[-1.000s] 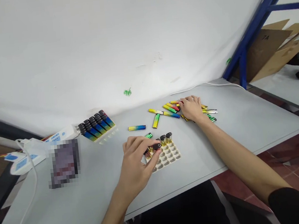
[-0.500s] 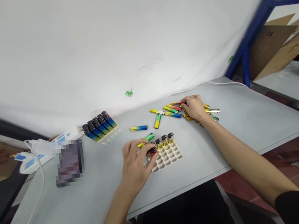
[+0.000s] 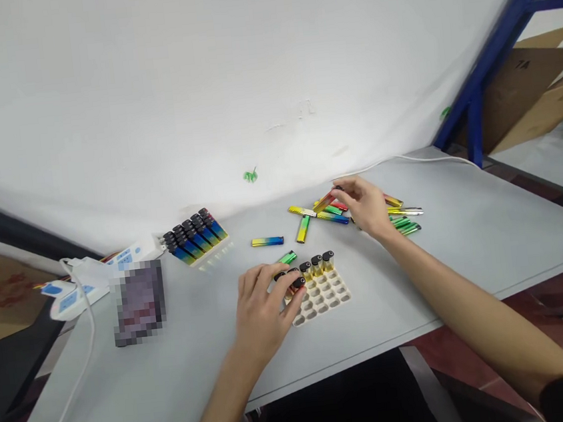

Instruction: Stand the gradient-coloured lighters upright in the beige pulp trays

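Note:
My left hand (image 3: 266, 304) is closed on a black-topped lighter (image 3: 298, 283) with a reddish body, at the left side of a white tray (image 3: 338, 299) full of oval holes. Several gold lighters (image 3: 317, 264) stand upright along the tray's back row. Above the loose pile, my right hand (image 3: 365, 203) pinches a red and gold lighter (image 3: 325, 200) by its black end. Around it lie loose lighters in yellow, blue and green, among them some green ones (image 3: 406, 226). A yellow and blue lighter (image 3: 267, 241) lies apart, and a green one (image 3: 288, 257) is partly behind my left fingers.
A filled rack of blue and yellow lighters (image 3: 196, 237) stands by the wall. Left of it are a white power strip (image 3: 82, 296) with a cable and a blurred-out dark object (image 3: 139, 303). Cardboard boxes (image 3: 525, 91) stand beyond a blue metal frame (image 3: 475, 117) at right.
My right hand has lifted the red and gold lighter off the pile and drawn it slightly left. The left hand's lighter sits lower at the tray. The whole view has shifted a little.

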Tool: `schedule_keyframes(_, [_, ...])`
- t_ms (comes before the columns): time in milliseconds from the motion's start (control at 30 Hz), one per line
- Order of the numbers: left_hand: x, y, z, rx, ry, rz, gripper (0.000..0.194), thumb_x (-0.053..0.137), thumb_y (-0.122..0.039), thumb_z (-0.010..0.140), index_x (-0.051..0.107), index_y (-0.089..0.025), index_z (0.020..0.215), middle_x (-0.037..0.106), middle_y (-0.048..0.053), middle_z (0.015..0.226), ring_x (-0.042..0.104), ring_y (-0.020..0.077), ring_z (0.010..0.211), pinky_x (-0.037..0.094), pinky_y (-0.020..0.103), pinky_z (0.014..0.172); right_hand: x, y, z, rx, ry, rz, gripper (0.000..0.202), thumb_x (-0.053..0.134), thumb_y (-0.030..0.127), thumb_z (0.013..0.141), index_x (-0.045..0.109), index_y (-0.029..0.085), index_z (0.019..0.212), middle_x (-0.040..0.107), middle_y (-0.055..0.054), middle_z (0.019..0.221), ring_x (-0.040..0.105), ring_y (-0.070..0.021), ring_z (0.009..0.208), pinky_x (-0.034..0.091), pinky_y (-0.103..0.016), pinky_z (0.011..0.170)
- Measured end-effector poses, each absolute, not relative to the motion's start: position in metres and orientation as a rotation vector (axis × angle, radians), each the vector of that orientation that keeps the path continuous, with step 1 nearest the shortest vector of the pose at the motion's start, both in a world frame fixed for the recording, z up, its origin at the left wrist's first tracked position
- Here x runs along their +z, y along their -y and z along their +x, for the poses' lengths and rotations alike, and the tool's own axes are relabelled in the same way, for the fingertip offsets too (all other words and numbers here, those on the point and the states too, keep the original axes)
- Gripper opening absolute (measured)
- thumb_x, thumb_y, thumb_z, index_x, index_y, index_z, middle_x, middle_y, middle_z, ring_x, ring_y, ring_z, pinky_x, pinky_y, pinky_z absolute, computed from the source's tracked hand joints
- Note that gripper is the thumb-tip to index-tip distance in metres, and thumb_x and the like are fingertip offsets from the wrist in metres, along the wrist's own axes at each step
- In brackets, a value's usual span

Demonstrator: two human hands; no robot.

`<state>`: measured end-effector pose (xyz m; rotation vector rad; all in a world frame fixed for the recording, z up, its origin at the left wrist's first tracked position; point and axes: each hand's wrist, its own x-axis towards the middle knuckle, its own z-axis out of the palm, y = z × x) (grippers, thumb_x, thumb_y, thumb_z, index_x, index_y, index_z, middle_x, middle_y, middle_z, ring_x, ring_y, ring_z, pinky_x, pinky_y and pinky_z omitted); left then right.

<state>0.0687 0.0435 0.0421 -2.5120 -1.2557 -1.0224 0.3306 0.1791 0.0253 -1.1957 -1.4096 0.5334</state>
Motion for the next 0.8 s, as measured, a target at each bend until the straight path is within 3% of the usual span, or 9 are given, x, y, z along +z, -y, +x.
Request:
schedule_keyframes(200, [0.037, -0.044, 0.068, -1.147, 1.205, -2.519, 0.028, 0.069, -0.014, 0.083, 0.065, -0.025, 0.108, 0.069, 0.006, 0.102, 0.058, 0.0218, 0.097, 0.049, 0.039, 0.086, 0.017, -0.172, 0.315, 0.88, 1.355, -1.1, 0.034, 0.073, 0.047, 0.078, 0.067, 0.021, 0.099, 0.072, -0.004, 0.086, 0.069, -0.0201, 0.08, 0.055, -0.037, 0.079])
schedule_keyframes(600, [0.039, -0.043, 0.072, -1.265, 1.26, -2.526, 0.023, 0.072, -0.015, 0.082, 0.067, -0.025, 0.101, 0.069, 0.004, 0.1, 0.058, 0.0209, 0.094, 0.052, 0.039, 0.084, 0.018, -0.162, 0.302, 0.912, 1.445, -1.119, 0.033, 0.073, 0.048, 0.078, 0.067, 0.021, 0.097, 0.073, -0.005, 0.089, 0.069, -0.0215, 0.083, 0.055, -0.039, 0.08])
schedule_keyframes(800, [0.036, -0.045, 0.068, -1.145, 1.219, -2.508, 0.026, 0.072, -0.013, 0.082, 0.067, -0.024, 0.105, 0.07, 0.006, 0.105, 0.057, 0.0222, 0.099, 0.051, 0.04, 0.087, 0.018, -0.161, 0.303, 0.964, 1.426, -1.106, 0.034, 0.075, 0.048, 0.077, 0.067, 0.02, 0.096, 0.073, -0.005, 0.087, 0.069, -0.0218, 0.082, 0.055, -0.039, 0.079])
